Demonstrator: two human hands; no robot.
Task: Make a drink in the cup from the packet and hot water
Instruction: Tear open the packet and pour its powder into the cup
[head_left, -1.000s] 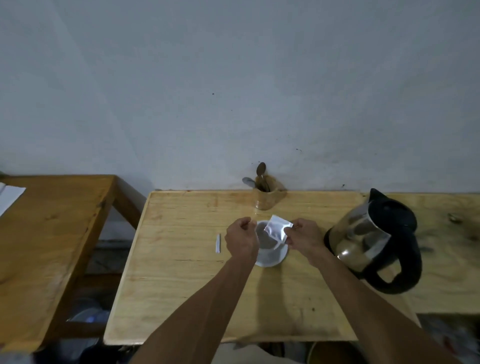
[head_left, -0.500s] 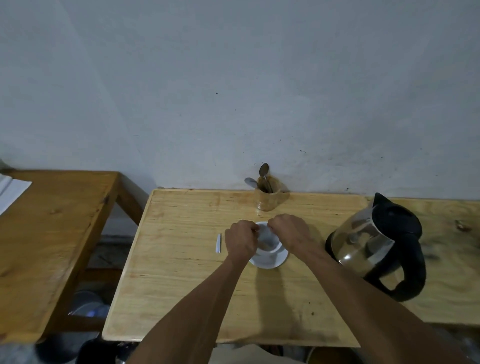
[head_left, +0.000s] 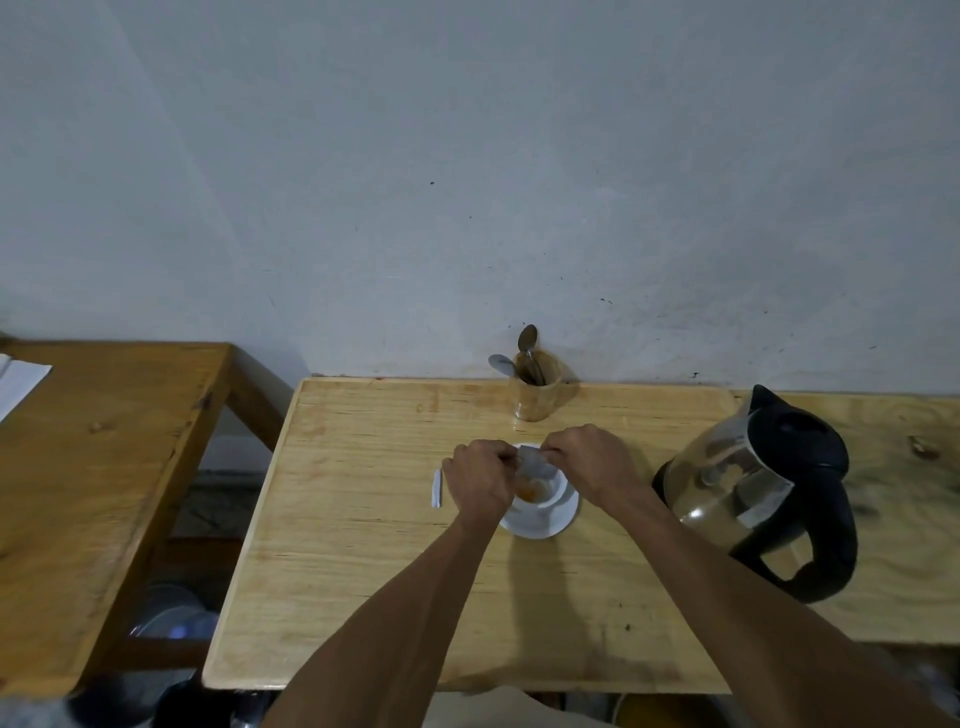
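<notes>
Packet (head_left: 535, 464) hung over the cup (head_left: 540, 491) on its saucer (head_left: 540, 522), pinched at its top corners by left hand (head_left: 480, 475) and right hand (head_left: 592, 462), fingers clamped on it. Light and limp, it probably handled best by those edges. Kettle (head_left: 763, 488) stood right.

The packet (head_left: 535, 464), upright a second ago, now tips over the cup (head_left: 540, 488), orange powder inside.

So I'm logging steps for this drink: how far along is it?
Done: packet torn open, its strip on the table. In hand: left hand and right hand tip it over the cup, orange powder inside. Left: water from the kettle, stirring with a spoon.
</notes>
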